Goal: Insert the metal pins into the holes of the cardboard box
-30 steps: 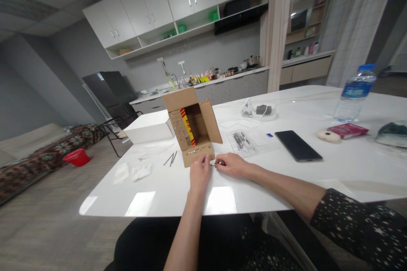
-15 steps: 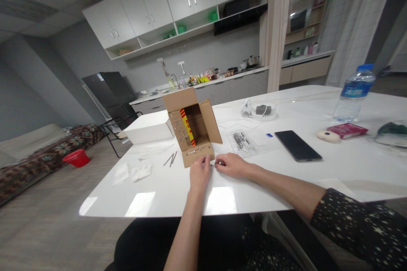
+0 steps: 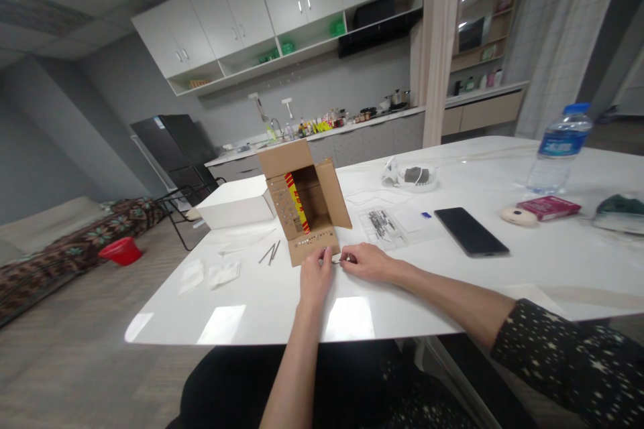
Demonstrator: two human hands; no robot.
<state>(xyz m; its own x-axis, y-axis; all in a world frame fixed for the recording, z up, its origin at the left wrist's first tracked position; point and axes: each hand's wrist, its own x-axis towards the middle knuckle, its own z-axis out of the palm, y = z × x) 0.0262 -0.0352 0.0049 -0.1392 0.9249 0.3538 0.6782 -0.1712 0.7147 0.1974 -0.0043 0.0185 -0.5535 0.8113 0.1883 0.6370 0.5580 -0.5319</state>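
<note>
On the white table (image 3: pixel 453 295), just at six o'clock of the open cardboard box (image 3: pixel 306 204): left hand (image 3: pixel 316 276) and right hand (image 3: pixel 366 261) meeting fingertip to fingertip, pinching a tiny metal piece (image 3: pixel 336 260), probably for steadier handling; nails (image 3: pixel 270 252) lying at nine o'clock.

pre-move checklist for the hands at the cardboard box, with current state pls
1. Both hands in view: ok. Left hand and right hand rest on the table, fingertips nearly meeting.
2. Small metal piece pinched between them: cannot tell which hand holds it, too small.
3. Cardboard box open and upright, front flap down with small holes or studs: ok.
4. Loose thin metal rods lying left of the box, apart from the hands: ok.
5. Phone and plastic bag lie to the right of the hands, not touching them: ok.
</note>
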